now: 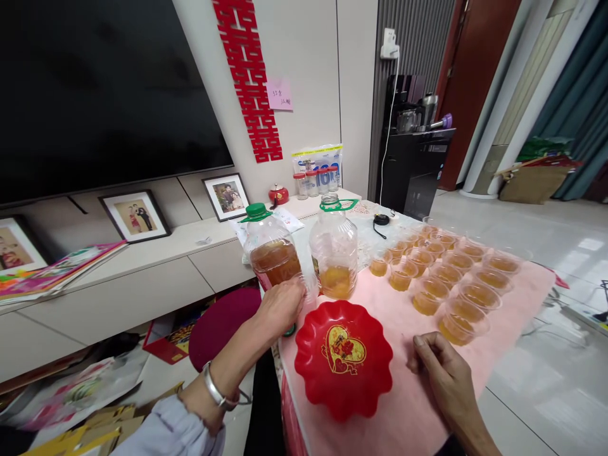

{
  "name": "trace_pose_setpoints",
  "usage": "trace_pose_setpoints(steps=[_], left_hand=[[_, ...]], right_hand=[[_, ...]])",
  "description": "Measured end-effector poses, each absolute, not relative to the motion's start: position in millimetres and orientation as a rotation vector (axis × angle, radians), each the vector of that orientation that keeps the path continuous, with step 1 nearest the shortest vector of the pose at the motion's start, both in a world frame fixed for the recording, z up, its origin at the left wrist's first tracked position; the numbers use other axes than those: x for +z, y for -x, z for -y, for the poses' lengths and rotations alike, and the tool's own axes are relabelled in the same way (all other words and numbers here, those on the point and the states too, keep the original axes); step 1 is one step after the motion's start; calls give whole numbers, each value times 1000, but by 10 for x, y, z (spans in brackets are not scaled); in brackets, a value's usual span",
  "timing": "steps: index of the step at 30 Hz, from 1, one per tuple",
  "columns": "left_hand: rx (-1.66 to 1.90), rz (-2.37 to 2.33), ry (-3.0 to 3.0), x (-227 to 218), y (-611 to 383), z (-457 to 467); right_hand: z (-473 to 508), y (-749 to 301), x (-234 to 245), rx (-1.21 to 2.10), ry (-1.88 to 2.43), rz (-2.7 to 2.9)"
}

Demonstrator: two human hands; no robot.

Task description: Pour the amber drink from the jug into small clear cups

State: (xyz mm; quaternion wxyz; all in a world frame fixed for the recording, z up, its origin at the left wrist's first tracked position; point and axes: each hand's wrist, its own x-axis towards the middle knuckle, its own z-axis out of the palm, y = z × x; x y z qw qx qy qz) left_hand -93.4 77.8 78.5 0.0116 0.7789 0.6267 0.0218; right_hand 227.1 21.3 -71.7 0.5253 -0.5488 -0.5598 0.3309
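Note:
My left hand (285, 299) is closed at the rim of a clear plastic cup (311, 292), between two large jugs. The green-capped jug (275, 259) behind it holds amber liquid. The uncapped jug (338, 259) has a little amber liquid at the bottom and a green handle at its neck. In front of them lies a red scalloped bowl (342, 361) with a gold heart design. To its right, my right hand (441, 367) rests over the pink cloth with its fingers curled in, and nothing shows in it. Several clear cups of amber liquid (430, 294) stand in rows beyond it.
A pink cloth (403, 405) covers the table's near part. Farther back lie a black tape measure (381, 220) and several red-lidded jars (316, 182). Picture frames (135, 216) line the cabinet at left. A maroon stool (223, 323) stands beside the table.

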Motion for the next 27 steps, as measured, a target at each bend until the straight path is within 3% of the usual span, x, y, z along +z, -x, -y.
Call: trace_pose_setpoints(steps=[9, 27], left_hand=[[76, -2014, -2328, 847, 930, -775], [524, -1981, -2370, 1235, 916, -529]], right_hand=[[-239, -2362, -842, 809, 1339, 1384], [-247, -2342, -805, 776, 1423, 1338]])
